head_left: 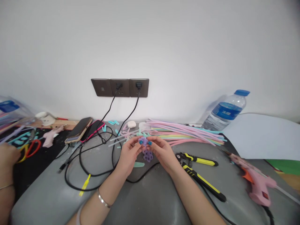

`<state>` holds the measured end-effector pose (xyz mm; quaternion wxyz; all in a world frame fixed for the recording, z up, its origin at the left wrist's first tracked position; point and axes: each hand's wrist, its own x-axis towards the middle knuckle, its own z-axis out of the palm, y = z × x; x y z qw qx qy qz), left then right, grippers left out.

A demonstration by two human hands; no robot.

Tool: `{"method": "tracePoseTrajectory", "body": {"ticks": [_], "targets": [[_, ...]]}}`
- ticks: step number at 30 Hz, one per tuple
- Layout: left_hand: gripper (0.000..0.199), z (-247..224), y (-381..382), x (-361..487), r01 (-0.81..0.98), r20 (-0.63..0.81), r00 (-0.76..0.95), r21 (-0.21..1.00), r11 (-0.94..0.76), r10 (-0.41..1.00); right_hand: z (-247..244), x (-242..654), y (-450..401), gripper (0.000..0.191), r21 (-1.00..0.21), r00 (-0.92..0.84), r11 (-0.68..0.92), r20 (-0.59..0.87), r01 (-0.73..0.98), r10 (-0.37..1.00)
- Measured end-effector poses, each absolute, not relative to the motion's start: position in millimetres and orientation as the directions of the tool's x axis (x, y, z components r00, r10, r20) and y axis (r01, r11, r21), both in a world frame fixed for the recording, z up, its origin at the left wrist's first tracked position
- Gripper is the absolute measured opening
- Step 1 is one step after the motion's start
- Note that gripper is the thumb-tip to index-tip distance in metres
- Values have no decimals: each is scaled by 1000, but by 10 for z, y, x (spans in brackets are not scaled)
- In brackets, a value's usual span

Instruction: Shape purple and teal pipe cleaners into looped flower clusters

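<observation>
Between my two hands is a small purple flower (pixel 143 141) of what looks like pipe cleaner. My left hand (pixel 128 153) pinches its left side with thumb and fingers. On the other side, my right hand (pixel 164 152) grips it the same way, the two thumbs almost meeting. Just below lies a second purple looped flower (pixel 148 156) on the grey table (pixel 145 200); whether it is joined to the held one I cannot tell. A pale green strip (pixel 139 164) rests beside it. Behind my fingers lies a bundle of pastel pipe cleaners (pixel 185 132).
Yellow-black pliers (pixel 203 184) and a pink glue gun (pixel 255 181) lie on the right. A water bottle (pixel 226 111) leans against the wall. Black cables (pixel 81 156) loop near stacked phones (pixel 79 132) on the left. Another person's hand (pixel 8 153) is by red-yellow scissors (pixel 29 150).
</observation>
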<state>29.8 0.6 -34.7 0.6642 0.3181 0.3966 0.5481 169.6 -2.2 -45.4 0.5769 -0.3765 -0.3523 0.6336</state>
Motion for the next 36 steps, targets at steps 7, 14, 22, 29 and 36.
{"method": "tracePoseTrajectory", "body": {"ticks": [7,14,22,29,36], "targets": [[39,-337,-4,289,-349,-186,197,904,246,963,-533,1764,20,27,-927,-32,-22,-11,-374,999],[31,-361,18,232,-184,-99,230,973,143,968,-510,1810,29,27,-951,-73,14,38,-309,997],[27,-329,2,237,-174,-71,213,979,110,974,-473,1810,25,29,-968,-81,52,74,-245,994],[31,-348,18,222,-181,-55,237,978,100,970,-418,1837,8,25,-974,-164,30,68,-223,984],[28,-359,20,227,-145,-61,252,984,100,966,-413,1876,9,27,-979,-191,-7,33,-205,981]]}}
